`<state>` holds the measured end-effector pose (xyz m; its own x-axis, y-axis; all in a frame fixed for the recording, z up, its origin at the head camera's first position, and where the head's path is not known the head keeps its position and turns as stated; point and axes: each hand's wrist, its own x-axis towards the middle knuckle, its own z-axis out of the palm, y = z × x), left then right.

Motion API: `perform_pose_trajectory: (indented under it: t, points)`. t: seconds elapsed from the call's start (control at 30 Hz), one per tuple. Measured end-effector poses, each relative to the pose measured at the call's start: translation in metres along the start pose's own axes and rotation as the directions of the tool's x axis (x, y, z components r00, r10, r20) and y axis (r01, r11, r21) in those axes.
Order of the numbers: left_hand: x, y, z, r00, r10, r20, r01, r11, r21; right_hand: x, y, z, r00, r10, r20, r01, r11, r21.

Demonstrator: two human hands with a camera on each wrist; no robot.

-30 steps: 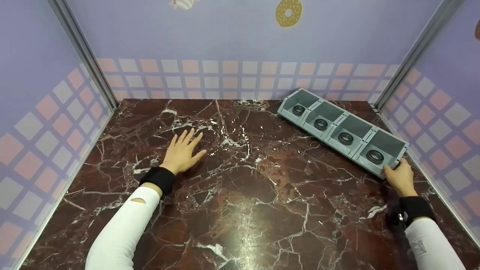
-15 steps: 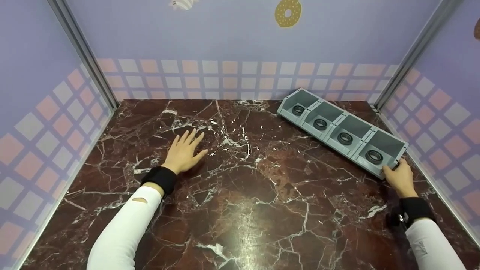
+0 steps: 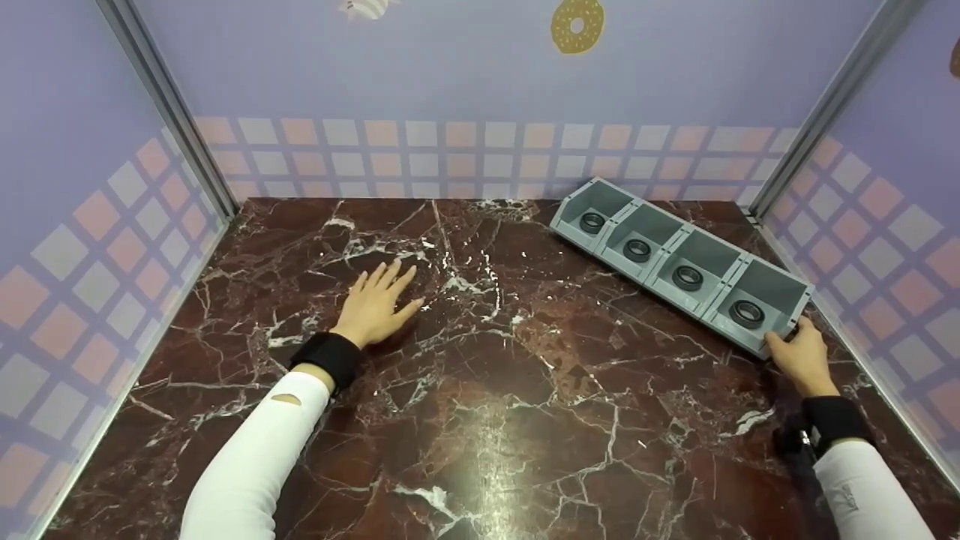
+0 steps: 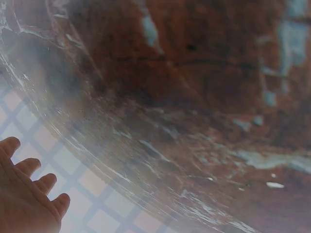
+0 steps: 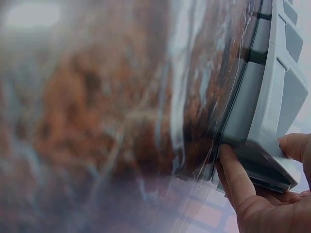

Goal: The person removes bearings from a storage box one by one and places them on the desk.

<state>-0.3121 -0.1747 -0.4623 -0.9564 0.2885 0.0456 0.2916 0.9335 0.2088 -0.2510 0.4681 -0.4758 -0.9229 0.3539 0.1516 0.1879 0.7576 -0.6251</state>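
Note:
A row of joined grey plastic bins stands at an angle on the right of the table. Each compartment has a black ring, such as the nearest ring, lying on its floor. My right hand grips the near end of the row, thumb over the top edge. In the right wrist view the fingers reach under the grey end wall. My left hand is spread with straight fingers low over the left middle of the table, holding nothing. The left wrist view shows its fingertips extended.
The dark red marbled table is bounded by a back wall and two side walls with pink and white checks. The far end of the bins lies near the back wall, the near end close to the right wall.
The left hand has drifted slightly to the right, its fingers still spread. The bins have shifted a little to the left, with the right hand keeping its hold on the end.

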Motion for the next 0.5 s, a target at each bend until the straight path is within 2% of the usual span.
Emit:
perform_pose_trajectory:
  t: [0.5]
  points:
    - [0.009,0.012,0.003,1.000,0.024,0.002,-0.024,1.000,-0.018,-0.006,-0.003,-0.001,0.992,-0.088,0.088,0.083,0.995,0.056]
